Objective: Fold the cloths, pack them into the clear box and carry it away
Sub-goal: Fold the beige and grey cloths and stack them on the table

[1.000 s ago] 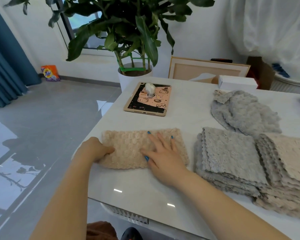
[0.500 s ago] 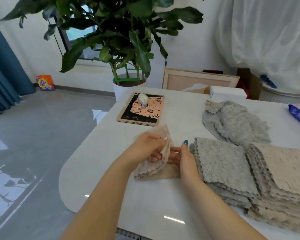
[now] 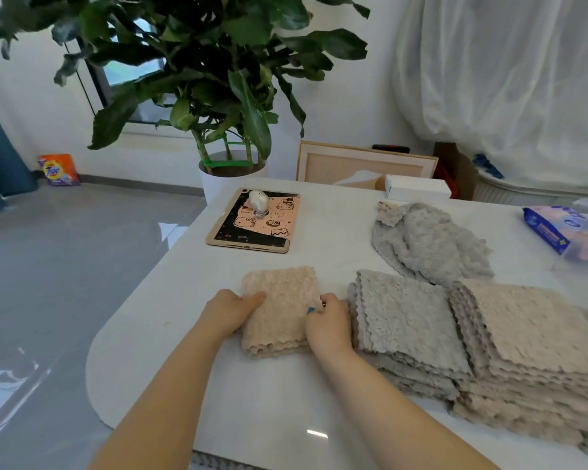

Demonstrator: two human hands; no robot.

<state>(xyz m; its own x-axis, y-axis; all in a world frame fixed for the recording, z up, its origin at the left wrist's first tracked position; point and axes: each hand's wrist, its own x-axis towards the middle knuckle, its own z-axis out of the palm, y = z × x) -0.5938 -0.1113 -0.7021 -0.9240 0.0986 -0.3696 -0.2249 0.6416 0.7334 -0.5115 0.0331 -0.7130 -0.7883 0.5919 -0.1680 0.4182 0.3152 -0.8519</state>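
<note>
The folded beige cloth (image 3: 280,310) lies flat on the white table (image 3: 269,418), a compact rectangle with its scalloped edges toward the person. The left hand (image 3: 230,312) grips its left edge, thumb on top and fingers tucked out of sight, while the right hand (image 3: 330,325) pinches its right edge with curled fingers. This two-sided hold probably squares the layers and readies the cloth for lifting. Just right of it, touching the right hand, sits the grey stack (image 3: 404,320), with the beige stack (image 3: 530,334) overlapping that further right, so finished cloths collect within easy reach. Beyond and to the right lies a loose grey cloth (image 3: 428,245), apparently unfolded. I cannot tell whether the clear box is in view.
</note>
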